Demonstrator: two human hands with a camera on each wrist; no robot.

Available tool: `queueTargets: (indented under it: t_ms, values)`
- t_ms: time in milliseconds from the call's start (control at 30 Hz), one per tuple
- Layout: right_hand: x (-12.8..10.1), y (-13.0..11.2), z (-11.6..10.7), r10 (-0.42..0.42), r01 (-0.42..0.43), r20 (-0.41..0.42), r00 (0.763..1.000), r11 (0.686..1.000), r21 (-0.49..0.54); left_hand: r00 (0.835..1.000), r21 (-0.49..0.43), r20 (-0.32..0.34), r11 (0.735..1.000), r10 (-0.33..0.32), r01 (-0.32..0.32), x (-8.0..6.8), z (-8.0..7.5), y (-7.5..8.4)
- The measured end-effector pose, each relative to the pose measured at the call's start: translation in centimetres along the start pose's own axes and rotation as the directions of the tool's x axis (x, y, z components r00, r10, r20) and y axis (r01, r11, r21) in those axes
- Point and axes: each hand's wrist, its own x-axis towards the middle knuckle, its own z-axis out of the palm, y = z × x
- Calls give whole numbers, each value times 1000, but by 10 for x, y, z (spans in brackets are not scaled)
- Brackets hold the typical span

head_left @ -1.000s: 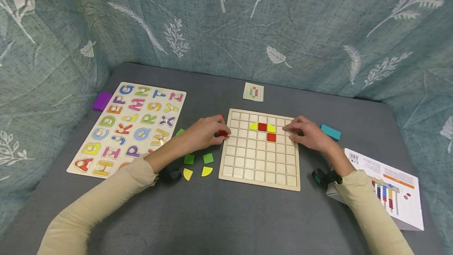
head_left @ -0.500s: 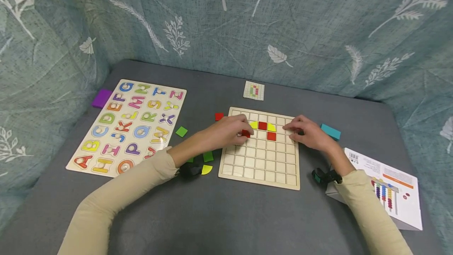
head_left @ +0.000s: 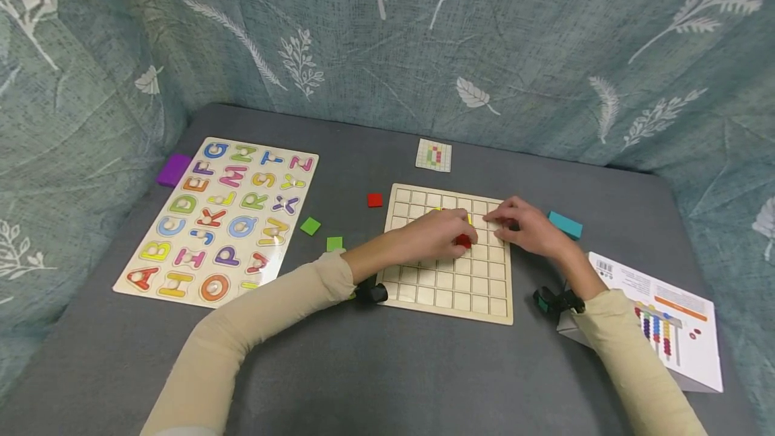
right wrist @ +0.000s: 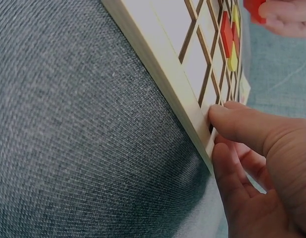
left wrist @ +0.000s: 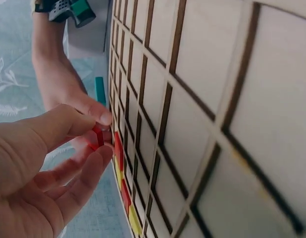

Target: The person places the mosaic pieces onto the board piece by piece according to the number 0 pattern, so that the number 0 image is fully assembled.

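A grey table (head_left: 424, 375) spreads across my head view, with a letter puzzle board (head_left: 219, 235) on its left and a smaller gridded board (head_left: 445, 298) near the middle. My right hand (head_left: 527, 224) touches that board's right edge, thumb and fingers slightly apart. My left hand (head_left: 438, 234) narrowly pinches a red piece (left wrist: 97, 138) above the grid, where red and yellow tiles (right wrist: 226, 34) lie.
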Motion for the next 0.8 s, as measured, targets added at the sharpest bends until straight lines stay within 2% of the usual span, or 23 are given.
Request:
queueTargets:
  t_ms: [267,800]
  values:
    - [-1,-2,1,10,-10,1,1000,1000,1,1000,31,7,999,-4,4,4,10,5]
    - [-1,-3,2,-12,12,-11,1000,1000,-17,1000,72,16,997,2,-4,3,16,2]
